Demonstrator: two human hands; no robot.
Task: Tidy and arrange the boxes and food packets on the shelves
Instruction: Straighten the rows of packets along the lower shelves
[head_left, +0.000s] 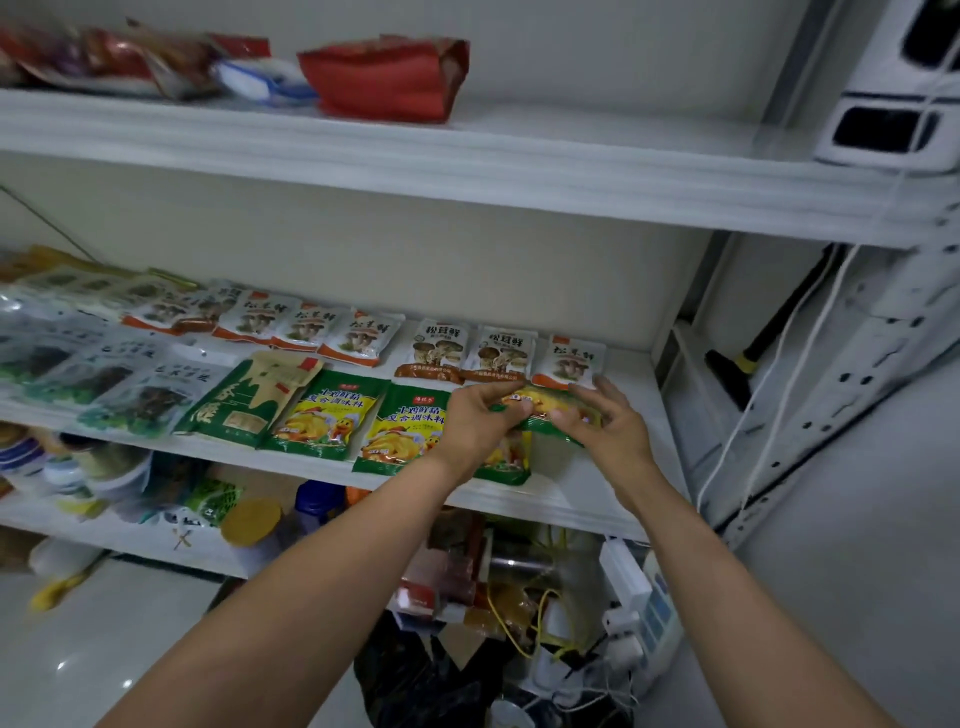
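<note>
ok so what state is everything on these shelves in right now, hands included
green and yellow plastic seasoning packet, held at both ends above the white middle shelf
left hand, pinching its left end
right hand, gripping its right end
two matching green and yellow packets, lying flat side by side
white mushroom-print packets, lying flat in a back row
red foil bag, upright on the white top shelf, top crumpled

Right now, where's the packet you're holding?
Head view: the left hand and right hand hold the green packet over the right end of the middle shelf, in front of the mushroom packets.
</note>
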